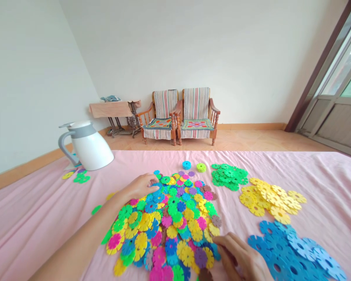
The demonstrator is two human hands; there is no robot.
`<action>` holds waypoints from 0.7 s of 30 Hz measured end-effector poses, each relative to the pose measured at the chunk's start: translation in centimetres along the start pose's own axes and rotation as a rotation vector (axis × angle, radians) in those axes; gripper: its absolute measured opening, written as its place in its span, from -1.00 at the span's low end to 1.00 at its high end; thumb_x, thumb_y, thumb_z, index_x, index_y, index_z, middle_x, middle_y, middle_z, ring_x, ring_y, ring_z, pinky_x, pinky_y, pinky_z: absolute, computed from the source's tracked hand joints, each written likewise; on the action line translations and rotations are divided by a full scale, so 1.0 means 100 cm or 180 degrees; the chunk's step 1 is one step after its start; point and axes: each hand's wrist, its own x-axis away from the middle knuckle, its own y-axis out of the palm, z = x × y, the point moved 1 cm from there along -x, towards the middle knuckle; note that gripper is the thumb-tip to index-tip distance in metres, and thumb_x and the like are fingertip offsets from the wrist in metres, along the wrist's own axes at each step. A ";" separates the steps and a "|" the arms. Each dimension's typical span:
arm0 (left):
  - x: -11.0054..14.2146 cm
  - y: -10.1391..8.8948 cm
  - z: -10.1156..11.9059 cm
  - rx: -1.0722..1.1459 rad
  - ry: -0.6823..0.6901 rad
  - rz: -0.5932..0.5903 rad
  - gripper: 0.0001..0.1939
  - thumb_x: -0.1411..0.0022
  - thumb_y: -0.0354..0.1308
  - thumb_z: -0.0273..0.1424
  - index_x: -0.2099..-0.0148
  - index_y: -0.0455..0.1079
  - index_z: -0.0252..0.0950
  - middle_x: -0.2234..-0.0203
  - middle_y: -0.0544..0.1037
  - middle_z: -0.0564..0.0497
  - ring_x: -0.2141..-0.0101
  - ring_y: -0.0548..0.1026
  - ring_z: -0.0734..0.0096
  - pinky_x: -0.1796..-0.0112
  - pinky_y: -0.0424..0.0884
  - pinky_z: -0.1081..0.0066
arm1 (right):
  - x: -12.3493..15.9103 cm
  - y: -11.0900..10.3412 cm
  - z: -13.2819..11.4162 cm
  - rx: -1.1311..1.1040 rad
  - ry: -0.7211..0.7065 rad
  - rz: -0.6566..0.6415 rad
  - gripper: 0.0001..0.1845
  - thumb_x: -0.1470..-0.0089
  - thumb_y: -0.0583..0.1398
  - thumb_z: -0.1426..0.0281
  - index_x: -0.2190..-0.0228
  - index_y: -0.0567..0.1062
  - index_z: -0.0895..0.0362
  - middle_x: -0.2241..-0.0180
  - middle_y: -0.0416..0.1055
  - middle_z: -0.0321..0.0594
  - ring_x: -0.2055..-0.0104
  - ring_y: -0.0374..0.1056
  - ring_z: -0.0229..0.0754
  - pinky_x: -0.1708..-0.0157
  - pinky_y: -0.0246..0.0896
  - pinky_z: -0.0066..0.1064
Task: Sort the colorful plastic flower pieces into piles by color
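My left hand [139, 186] rests on the far side of a large heap of multicoloured plastic snowflake discs [169, 218], its fingertips by blue discs [153, 195]. My right hand [240, 257] sits at the heap's near right edge, fingers curled over the discs, and I cannot tell whether it holds one. A brown disc [205, 274] lies just left of it. To the right lie separate piles of green discs [228, 176], yellow discs [269, 199] and blue discs [292, 249]. A teal disc [186, 165] and a lime disc [201, 167] lie beyond the heap.
Everything lies on a creased pink bedsheet [46, 218]. A white jug with a grey handle [90, 146] stands at its far left, beside a few green and yellow discs [81, 178]. Beyond are two striped wooden armchairs [178, 117], a small sewing table [114, 111] and a glass door [336, 86].
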 end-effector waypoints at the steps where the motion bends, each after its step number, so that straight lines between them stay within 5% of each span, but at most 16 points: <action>1: 0.003 0.000 0.008 0.0056 0.0104 -0.0104 -0.71 -0.06 0.12 -0.22 0.21 0.48 -0.24 0.39 0.55 0.04 0.39 0.47 0.35 0.38 0.34 0.50 | 0.000 0.000 0.000 -0.0009 0.0009 0.0013 -0.81 -0.22 0.05 0.38 0.20 0.45 0.02 0.41 0.49 -0.28 0.42 0.46 -0.31 0.41 0.34 -0.61; 6: 0.000 0.005 0.050 0.0223 0.0560 -0.0357 -0.75 -0.18 0.06 -0.28 0.35 0.52 -0.26 0.47 0.56 0.05 0.41 0.49 0.38 0.41 0.32 0.54 | 0.000 -0.001 -0.002 -0.0038 0.0104 0.0002 -0.82 -0.21 0.05 0.38 0.22 0.45 0.03 0.38 0.50 -0.27 0.40 0.46 -0.31 0.41 0.33 -0.62; 14: -0.063 0.052 0.117 0.0012 0.1216 -0.0099 -0.72 -0.10 0.09 -0.53 0.14 0.49 -0.24 0.17 0.53 -0.06 0.08 0.43 0.19 0.02 0.26 0.33 | -0.004 0.000 -0.005 -0.0063 0.0059 0.0156 -0.77 -0.24 0.00 0.35 0.31 0.45 0.05 0.44 0.48 -0.27 0.45 0.45 -0.33 0.46 0.30 -0.65; 21: -0.090 0.069 0.127 -0.0135 0.1246 -0.0248 -0.84 0.06 0.20 -0.51 0.33 0.44 -0.29 0.34 0.48 -0.07 0.25 0.45 0.17 0.23 0.34 0.35 | -0.010 -0.005 -0.010 -0.0007 0.0097 0.0081 -0.74 -0.22 -0.02 0.39 0.31 0.47 0.08 0.42 0.50 -0.24 0.44 0.47 -0.32 0.46 0.29 -0.66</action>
